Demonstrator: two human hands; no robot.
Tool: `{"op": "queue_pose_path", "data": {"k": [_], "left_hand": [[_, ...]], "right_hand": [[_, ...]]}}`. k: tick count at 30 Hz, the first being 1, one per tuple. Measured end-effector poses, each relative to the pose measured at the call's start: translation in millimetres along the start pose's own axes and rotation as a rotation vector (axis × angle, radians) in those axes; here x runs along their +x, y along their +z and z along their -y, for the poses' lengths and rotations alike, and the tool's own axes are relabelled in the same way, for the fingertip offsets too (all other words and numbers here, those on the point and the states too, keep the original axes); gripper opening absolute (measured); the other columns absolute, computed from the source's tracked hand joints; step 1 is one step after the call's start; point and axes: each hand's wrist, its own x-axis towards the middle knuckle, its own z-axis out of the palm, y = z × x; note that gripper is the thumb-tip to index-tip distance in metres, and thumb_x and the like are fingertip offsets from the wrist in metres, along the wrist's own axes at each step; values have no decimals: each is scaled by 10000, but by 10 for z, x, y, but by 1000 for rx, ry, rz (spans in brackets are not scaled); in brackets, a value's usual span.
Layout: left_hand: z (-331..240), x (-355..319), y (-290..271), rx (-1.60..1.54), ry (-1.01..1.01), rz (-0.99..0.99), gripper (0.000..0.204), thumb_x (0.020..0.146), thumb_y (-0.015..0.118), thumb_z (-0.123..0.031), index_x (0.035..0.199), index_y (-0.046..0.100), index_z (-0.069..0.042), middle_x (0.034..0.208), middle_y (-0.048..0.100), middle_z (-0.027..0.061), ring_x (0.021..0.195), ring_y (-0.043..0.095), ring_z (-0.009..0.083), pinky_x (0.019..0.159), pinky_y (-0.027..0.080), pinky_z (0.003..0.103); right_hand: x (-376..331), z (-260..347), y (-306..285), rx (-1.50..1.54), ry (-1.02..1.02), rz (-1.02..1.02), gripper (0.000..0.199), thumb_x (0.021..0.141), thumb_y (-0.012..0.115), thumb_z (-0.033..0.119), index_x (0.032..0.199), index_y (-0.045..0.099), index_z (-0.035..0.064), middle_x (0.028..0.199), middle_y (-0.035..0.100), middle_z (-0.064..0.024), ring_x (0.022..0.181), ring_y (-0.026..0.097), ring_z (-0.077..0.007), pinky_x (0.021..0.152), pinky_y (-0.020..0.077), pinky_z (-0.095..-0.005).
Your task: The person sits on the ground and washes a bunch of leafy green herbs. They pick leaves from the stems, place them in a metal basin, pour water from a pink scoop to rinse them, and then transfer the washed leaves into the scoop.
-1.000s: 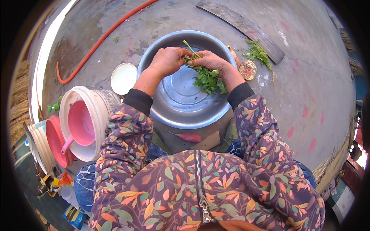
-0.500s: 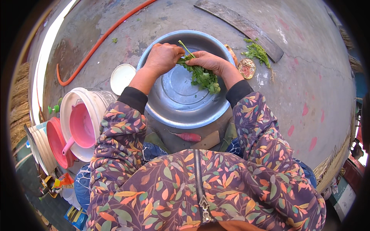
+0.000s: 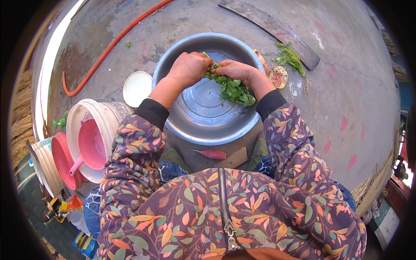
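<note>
- Nearest the camera is the person's own floral-patterned jacket (image 3: 225,212), zipped at the middle, with both sleeves reaching forward from the lower edge.
- Just past the knees, a reddish chilli (image 3: 211,154) lies on the floor beside a small brown board (image 3: 234,159).
- To the person's left stands a white bucket (image 3: 86,115) with a pink scoop (image 3: 90,145) resting inside it, and a red basin (image 3: 65,161) tucked against stacked pale tubs.
- Straight ahead sits a wide metal basin (image 3: 203,117) on the concrete floor (image 3: 346,78); its bottom is mostly bare and shiny.
- Over the basin, the left hand (image 3: 187,68) is closed in a narrow grip on the stems of a bunch of green herbs (image 3: 232,89) — fingers curled down over them.
- The right hand (image 3: 237,70) meets it from the other side, its grip also pinched on the same stems; the leafy end hangs below the right wrist, inside the basin and above its bottom.
- Left of the basin, a round white lid (image 3: 137,88) lies flat.
- Right of the basin's rim sits a small round patterned dish (image 3: 278,76), with a loose sprig of herbs (image 3: 289,56) just beyond it.
- Farther off — a dark wooden plank (image 3: 268,26) lies slantwise, and an orange hose (image 3: 104,52) curves across the floor at the left.
</note>
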Motion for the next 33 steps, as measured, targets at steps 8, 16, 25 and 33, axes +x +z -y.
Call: {"op": "queue_pose_path", "data": {"k": [8,16,25,33], "left_hand": [[-68,-77,94,101,31,-105,87,797,575,-112,846,643,-89,833,644,71,829,630,290,698,495,428],[526,-21,239,-790,-687,-344,198,888,551,-211,944,650,-49,822,676,99,756,652,203,700,508,345],[226,89,-52,-680,-253,-210,121,924,554,-50,1025,605,-7,929,633,15,838,572,99,765,476,238],[162,39,-100,-528,-178,106,179,917,584,-118,1059,663,-44,919,647,71,807,589,172,753,471,314]], "right_hand": [[48,-24,9,-72,-31,-38,255,947,548,202,1118,643,38,959,647,-6,837,596,-81,732,494,-259],[29,33,131,46,-149,-71,262,964,574,262,1121,642,64,894,631,35,767,565,-44,671,477,-220],[7,14,22,-50,9,0,236,947,593,239,1068,650,45,850,637,33,724,582,-34,613,487,-209],[-74,100,-50,-80,19,32,239,947,593,234,1065,657,36,853,646,24,723,587,-34,625,491,-206]]}}
